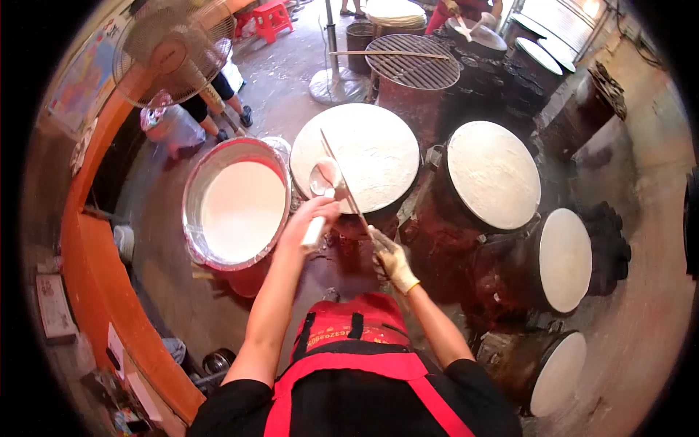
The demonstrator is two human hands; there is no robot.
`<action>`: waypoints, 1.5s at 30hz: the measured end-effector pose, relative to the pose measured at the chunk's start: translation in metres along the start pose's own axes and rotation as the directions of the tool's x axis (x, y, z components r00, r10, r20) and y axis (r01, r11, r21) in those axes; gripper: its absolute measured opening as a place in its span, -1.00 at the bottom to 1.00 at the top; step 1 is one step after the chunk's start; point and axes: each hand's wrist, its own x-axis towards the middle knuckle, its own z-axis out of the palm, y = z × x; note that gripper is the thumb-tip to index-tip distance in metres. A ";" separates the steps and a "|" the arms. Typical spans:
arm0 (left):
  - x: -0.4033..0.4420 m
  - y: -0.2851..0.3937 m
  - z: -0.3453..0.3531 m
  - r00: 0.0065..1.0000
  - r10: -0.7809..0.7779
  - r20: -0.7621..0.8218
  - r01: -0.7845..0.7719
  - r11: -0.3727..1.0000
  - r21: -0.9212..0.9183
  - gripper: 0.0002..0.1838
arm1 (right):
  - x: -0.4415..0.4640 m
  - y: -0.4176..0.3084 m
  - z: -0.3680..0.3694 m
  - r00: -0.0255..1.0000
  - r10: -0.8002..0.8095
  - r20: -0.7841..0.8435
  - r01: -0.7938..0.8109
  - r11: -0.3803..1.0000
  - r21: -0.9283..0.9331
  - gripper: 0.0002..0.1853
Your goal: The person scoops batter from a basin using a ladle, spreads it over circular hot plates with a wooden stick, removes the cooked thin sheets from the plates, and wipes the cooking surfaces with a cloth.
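A workroom seen from above through a round, dark-edged lens: grey floor (282,67), an orange counter (87,247) curving down the left, and a pedestal fan (171,54) in front of it. At the center, a round white-topped drum (375,146) stands between a tub of pale batter (191,197) on the left and 3 more white-topped drums (494,175) along the right. The bare left hand (317,216) has its fingers wrapped around the white handle of a ladle (325,177), whose bowl is over the central drum's near left part; whether it touches cannot be told. The gloved right hand (393,262) has its fingers closed around the near end of a long thin stick (341,170) that slants across the same white top. Beyond lies a round metal grate (413,62). At the top edge, a co-worker (477,11) is cut off. The ladle's bowl is slightly blurred. Yellow lettering with digits crosses the red apron (357,320), too small to read surely; the fan's hub label is illegible.
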 end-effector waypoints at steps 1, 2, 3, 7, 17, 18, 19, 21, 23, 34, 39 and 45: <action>-0.036 -0.004 0.014 0.997 -0.061 0.051 0.065 0.995 -0.074 -0.90 | 0.002 -0.007 -0.005 0.997 -0.069 -0.019 0.066 0.993 -0.098 -0.54; -0.059 -0.004 0.015 1.000 0.014 0.022 -0.017 0.988 0.155 -0.88 | 0.010 -0.007 -0.009 0.993 -0.069 -0.100 0.067 0.998 -0.021 -0.55; -0.076 -0.002 0.011 0.996 0.090 0.017 -0.090 0.922 0.376 -0.85 | 0.018 -0.008 -0.012 0.981 -0.068 -0.181 0.080 0.995 0.057 -0.56; -0.112 0.026 -0.008 0.991 0.001 -0.132 0.054 0.909 0.414 -0.88 | 0.022 0.038 0.017 0.938 -0.292 -0.189 0.244 0.939 -0.241 -0.53; -0.143 0.078 -0.103 0.950 0.100 -0.296 0.184 0.588 0.788 -0.92 | -0.006 0.065 0.066 0.764 -0.399 -0.507 -0.091 0.711 -0.697 -0.57; -0.139 0.082 -0.105 0.956 0.067 -0.285 0.192 0.589 0.785 -0.92 | -0.026 0.075 0.085 0.778 -0.457 -0.431 -0.024 0.664 -0.747 -0.57; -0.136 0.078 -0.100 0.962 0.034 -0.270 0.199 0.591 0.782 -0.92 | -0.055 0.074 0.107 0.785 -0.511 -0.349 0.043 0.608 -0.793 -0.58; -0.090 0.014 -0.052 0.971 -0.026 -0.239 0.216 0.536 0.816 -0.91 | -0.089 0.066 0.058 0.883 -0.435 -0.180 0.133 0.597 -0.791 -0.53; -0.087 -0.022 -0.023 0.973 -0.117 -0.201 0.233 0.476 0.848 -0.89 | -0.124 0.064 0.052 0.825 -0.420 -0.378 0.044 0.714 -0.698 -0.43; 0.004 -0.291 0.044 0.559 -0.699 -0.446 0.829 0.458 0.322 -0.75 | -0.314 0.123 -0.182 -0.019 -0.436 -0.900 -0.289 0.864 -0.413 -0.80; 0.032 -0.375 0.061 0.492 -0.704 -0.512 0.847 0.523 0.095 -0.81 | -0.368 0.081 -0.330 0.013 -0.264 -0.964 -0.435 0.867 -0.243 -0.72; 0.050 -0.414 0.054 0.742 -0.573 -0.349 0.671 0.626 0.399 -0.76 | -0.376 0.040 -0.501 -0.068 -0.399 -0.914 -0.311 0.880 -0.361 -0.79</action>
